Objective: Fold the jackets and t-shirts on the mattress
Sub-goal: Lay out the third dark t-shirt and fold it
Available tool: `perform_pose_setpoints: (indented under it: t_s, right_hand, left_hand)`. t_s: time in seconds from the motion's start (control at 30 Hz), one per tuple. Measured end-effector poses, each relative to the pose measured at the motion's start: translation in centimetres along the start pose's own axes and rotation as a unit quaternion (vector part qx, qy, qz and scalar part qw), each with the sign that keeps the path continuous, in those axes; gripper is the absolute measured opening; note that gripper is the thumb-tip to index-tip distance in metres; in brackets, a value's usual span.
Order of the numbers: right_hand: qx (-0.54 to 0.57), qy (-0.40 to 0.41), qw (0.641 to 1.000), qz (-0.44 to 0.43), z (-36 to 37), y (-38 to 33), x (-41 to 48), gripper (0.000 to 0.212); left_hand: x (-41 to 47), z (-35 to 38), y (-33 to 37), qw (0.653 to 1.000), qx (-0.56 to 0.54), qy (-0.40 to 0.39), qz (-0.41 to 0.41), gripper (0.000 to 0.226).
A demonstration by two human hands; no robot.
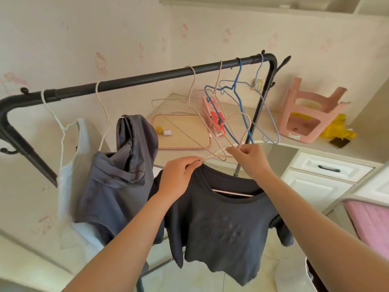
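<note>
A dark navy t-shirt hangs in front of me on a pale wire hanger, off the rail. My left hand grips the hanger wire and the shirt's shoulder at the collar. My right hand pinches the hanger's upper wire near its hook. Left of it, a grey-blue hooded jacket hangs from a white hanger on the black clothes rail. A pale blue sleeveless top hangs further left.
Several empty wire hangers, blue and pale, dangle from the rail's right end. Behind stands a counter with a woven mat, an upturned pink stool and a yellow cloth. White drawers sit at right.
</note>
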State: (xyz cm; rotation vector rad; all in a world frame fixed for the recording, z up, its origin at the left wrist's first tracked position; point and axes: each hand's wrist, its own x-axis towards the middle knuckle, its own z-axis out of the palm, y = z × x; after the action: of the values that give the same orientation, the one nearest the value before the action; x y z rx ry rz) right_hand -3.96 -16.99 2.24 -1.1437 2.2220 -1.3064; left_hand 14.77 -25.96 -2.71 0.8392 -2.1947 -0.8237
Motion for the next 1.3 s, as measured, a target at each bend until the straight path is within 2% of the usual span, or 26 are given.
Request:
perform_pose_setpoints:
  t_s: [0.23,0.43,0.57,0.67,0.8,0.93,1.1,1.2,1.3]
  right_hand:
    - [-0.082,-0.044,0.993,-0.066,-1.8,2.6,-0.6,0.046]
    - [-0.088,-0.086,0.99,-0.064,-1.7,4.9,-1.1,0.044]
    - [-0.041,-0.088,0.995,-0.004,-3.1,7.8,-1.0,0.042]
    - [0.023,-0.115,0.993,0.017,-4.0,10.2,-1.0,0.045]
    - [0.083,-0.109,0.99,0.034,-4.1,11.2,-1.0,0.048]
    - [0.159,-0.107,0.98,0.061,-4.4,10.3,-0.4,0.051]
    - [0.147,-0.143,0.977,0.055,-2.3,6.2,0.4,0.054]
    - [0.147,-0.162,0.976,0.003,-0.5,3.2,0.5,0.052]
    - [0.135,-0.172,0.972,-0.083,1.5,0.0,0.4,0.044]
  left_hand:
    - [-1.4,1.3,1.9,0.998,0.06,0.023,-0.004,0.027]
    - [-2.8,2.2,2.7,0.994,0.101,0.037,-0.012,0.026]
    - [-3.6,0.7,2.0,0.985,0.119,0.103,-0.077,0.027]
    - [-3.8,-0.8,1.6,0.982,0.142,0.087,-0.083,0.027]
    - [-3.7,-1.2,1.5,0.985,0.1,0.105,-0.09,0.026]
    - [-3.3,-1.8,0.8,0.984,0.066,0.119,-0.116,0.026]
    - [-3.0,-2.5,1.3,0.984,0.088,0.1,-0.117,0.026]
    - [-3.2,-3.0,1.8,0.984,0.117,0.072,-0.111,0.023]
    - [-3.6,-3.4,1.9,0.985,0.131,0.045,-0.103,0.023]
